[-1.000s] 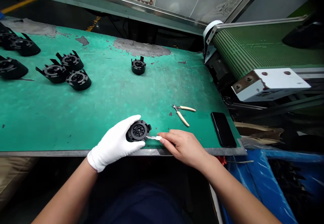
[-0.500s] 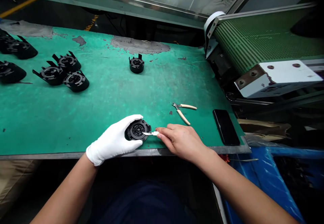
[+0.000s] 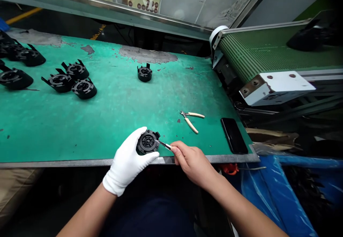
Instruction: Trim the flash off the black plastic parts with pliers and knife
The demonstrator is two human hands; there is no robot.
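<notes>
Black round ribbed plastic part (image 3: 147,142) sits tilted over the near edge of the worn green bench mat (image 3: 112,112), gripped by the white-gloved left hand (image 3: 128,163). Bare right hand (image 3: 193,162) pinches a thin silver blade (image 3: 163,144), its tip touching the part's face.

The white-gloved left hand (image 3: 128,162) curls its fingers and thumb in a cupped grip, palm turned right. The bare right hand (image 3: 191,160) pinches its fingertips together, both forearms angling inward.
</notes>
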